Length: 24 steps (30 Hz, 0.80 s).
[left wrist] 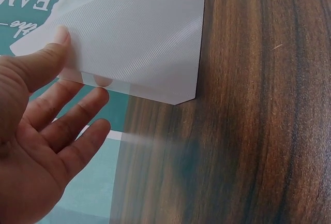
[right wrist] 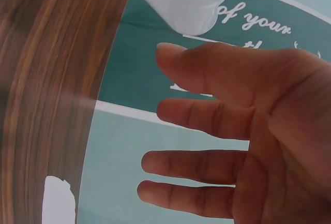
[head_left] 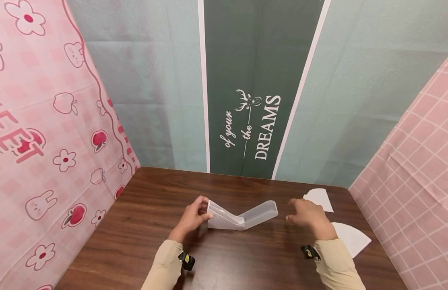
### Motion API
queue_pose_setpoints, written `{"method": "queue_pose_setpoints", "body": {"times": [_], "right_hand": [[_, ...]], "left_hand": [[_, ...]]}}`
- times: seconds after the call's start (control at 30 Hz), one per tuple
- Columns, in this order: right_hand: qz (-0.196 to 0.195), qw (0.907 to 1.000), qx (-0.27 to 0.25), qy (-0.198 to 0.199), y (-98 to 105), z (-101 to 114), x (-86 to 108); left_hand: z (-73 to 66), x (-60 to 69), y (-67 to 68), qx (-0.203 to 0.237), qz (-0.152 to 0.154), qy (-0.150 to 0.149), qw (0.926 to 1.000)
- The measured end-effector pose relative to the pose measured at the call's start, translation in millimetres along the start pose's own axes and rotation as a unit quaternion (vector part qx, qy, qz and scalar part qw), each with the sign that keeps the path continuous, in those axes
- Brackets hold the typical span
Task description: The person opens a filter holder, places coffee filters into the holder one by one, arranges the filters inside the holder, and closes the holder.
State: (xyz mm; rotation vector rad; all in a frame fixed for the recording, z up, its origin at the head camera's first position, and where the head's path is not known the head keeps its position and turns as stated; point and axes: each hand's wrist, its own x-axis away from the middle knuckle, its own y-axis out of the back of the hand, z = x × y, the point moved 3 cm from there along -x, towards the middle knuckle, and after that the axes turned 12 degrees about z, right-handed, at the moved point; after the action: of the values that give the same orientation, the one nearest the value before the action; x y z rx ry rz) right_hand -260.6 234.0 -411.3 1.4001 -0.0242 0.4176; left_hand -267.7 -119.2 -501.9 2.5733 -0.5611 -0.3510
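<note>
A translucent white plastic case (head_left: 224, 220) stands on the table with its lid (head_left: 261, 215) swung out to the right. My left hand (head_left: 192, 215) grips the case's left end, thumb on the near face and fingers behind. In the left wrist view, the case's ribbed wall (left wrist: 139, 38) shows between thumb and fingers. White sheet-like edges show inside the case; what they are is unclear. My right hand (head_left: 308, 213) hovers right of the lid, apart from it, holding nothing. The right wrist view shows its fingers extended below the rounded lid end (right wrist: 194, 1).
Two white fan-shaped pieces, resembling coffee filters, lie at the table's right: one farther back (head_left: 321, 199), one nearer (head_left: 352, 238). Behind the brown wooden table (head_left: 137, 245) hangs a green cloth (head_left: 242, 52). Pink patterned cloths hang at the left (head_left: 46, 173) and right (head_left: 412, 161).
</note>
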Motion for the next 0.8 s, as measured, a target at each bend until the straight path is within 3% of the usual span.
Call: {"method": "queue_pose_setpoints", "body": {"times": [0.47,0.8], "right_hand": [[-0.009,0.9993,0.02,-0.029,-8.2,-25.0,1.7],[-0.048,0.9973,0.05,-0.024,-20.7,-51.7,4.3]], "left_hand": [[-0.5,-0.3,0.6,-0.001,0.001,-0.001,1.0],[0.2,-0.3,0.6,0.002,0.004,-0.002,1.0]]}}
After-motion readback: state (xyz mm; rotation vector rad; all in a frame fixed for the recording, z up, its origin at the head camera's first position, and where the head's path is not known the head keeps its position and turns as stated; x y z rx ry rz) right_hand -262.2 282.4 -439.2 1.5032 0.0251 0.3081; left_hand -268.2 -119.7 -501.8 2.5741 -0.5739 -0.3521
